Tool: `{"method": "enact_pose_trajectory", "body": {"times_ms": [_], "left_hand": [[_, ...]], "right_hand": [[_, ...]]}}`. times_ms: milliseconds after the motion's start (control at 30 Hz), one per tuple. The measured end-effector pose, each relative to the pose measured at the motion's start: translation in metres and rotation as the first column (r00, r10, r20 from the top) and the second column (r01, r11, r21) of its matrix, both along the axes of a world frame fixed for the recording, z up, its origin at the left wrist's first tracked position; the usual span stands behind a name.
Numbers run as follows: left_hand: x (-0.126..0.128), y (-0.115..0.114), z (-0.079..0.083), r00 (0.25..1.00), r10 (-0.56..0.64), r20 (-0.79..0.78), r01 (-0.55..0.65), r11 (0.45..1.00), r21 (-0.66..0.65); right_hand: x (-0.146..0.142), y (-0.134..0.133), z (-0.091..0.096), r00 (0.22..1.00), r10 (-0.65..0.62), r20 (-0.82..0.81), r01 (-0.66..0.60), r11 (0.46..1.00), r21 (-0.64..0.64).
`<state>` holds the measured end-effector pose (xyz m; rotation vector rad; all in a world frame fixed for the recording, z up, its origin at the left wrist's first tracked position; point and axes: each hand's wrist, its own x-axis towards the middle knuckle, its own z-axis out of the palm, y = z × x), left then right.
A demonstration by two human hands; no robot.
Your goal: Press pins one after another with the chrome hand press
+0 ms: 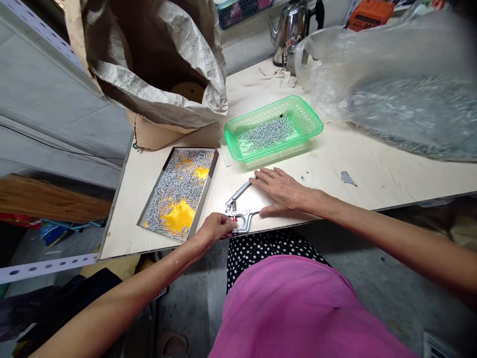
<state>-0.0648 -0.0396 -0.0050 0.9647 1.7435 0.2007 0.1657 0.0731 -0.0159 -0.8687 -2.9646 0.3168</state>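
Silver-grey hand tool [240, 191] with a red fitting [234, 219], silvery pins [173, 184], bright yellow tray floor [181, 217], translucent green basket [308, 125], plain pink top [290, 308], white-dotted black trousers [266, 247], cream tabletop [354, 154]

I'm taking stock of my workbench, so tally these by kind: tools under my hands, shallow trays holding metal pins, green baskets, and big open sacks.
Hand tool: 1
Shallow tray: 1
Green basket: 1
Big open sack: 1
Total: 4
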Motion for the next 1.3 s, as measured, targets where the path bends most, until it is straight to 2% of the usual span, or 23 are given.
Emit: {"method": "enact_pose_trajectory", "body": {"times_ms": [200,433,600,800,867,933,967,1000,1067,1100,1167,1200,1233,1300], "left_hand": [[0.000,-0.001,-0.001,1.000,0.020,0.019,-0.020,1.000,0.009],[-0.002,-0.002,-0.004,0.999,0.028,0.029,-0.029,1.000,0.013],[0.002,-0.004,0.002,0.998,0.057,0.039,-0.059,0.998,0.035],[0.002,-0.006,0.003,0.998,0.061,-0.019,-0.059,0.997,0.056],[0.002,-0.010,0.005,0.998,0.034,-0.059,-0.030,0.998,0.058],[0.005,-0.015,0.010,0.982,-0.048,-0.182,0.074,0.987,0.140],[0.007,-0.018,0.013,0.956,-0.087,-0.279,0.154,0.962,0.227],[0.011,-0.020,0.016,0.915,-0.115,-0.387,0.252,0.911,0.326],[0.020,-0.019,0.020,0.812,-0.135,-0.568,0.458,0.751,0.476],[0.025,-0.016,0.021,0.764,-0.149,-0.628,0.545,0.670,0.505],[0.034,-0.005,0.017,0.679,-0.211,-0.703,0.678,0.547,0.491],[0.038,0.003,0.013,0.646,-0.245,-0.723,0.722,0.502,0.476],[0.040,0.011,0.009,0.621,-0.280,-0.732,0.754,0.470,0.459],[0.043,0.025,0.002,0.588,-0.359,-0.725,0.792,0.440,0.425]], "right_hand": [[-0.001,0.006,-0.011,0.998,0.057,-0.007,-0.057,0.998,0.008],[-0.004,0.006,-0.003,0.998,0.055,-0.012,-0.055,0.998,-0.029],[-0.005,0.003,-0.004,0.999,0.051,-0.008,-0.051,0.999,0.016],[-0.002,-0.001,-0.003,0.999,0.049,-0.015,-0.048,0.998,0.032],[-0.002,-0.005,0.000,0.999,0.035,-0.017,-0.034,0.999,0.018],[-0.003,-0.009,0.005,1.000,0.010,-0.015,-0.010,1.000,-0.003],[-0.004,-0.011,0.008,1.000,-0.004,-0.011,0.004,1.000,-0.014],[-0.004,-0.014,0.010,1.000,-0.017,-0.008,0.016,1.000,-0.025],[-0.006,-0.017,0.015,1.000,-0.027,0.000,0.027,0.999,-0.043],[-0.006,-0.018,0.016,1.000,-0.027,0.003,0.027,0.998,-0.049],[-0.007,-0.020,0.017,1.000,-0.028,0.006,0.028,0.998,-0.048],[-0.007,-0.020,0.017,0.999,-0.033,0.004,0.033,0.999,-0.041],[-0.007,-0.020,0.016,0.999,-0.037,0.001,0.037,0.999,-0.035],[-0.005,-0.020,0.013,0.999,-0.035,-0.007,0.035,0.999,-0.036]]}}
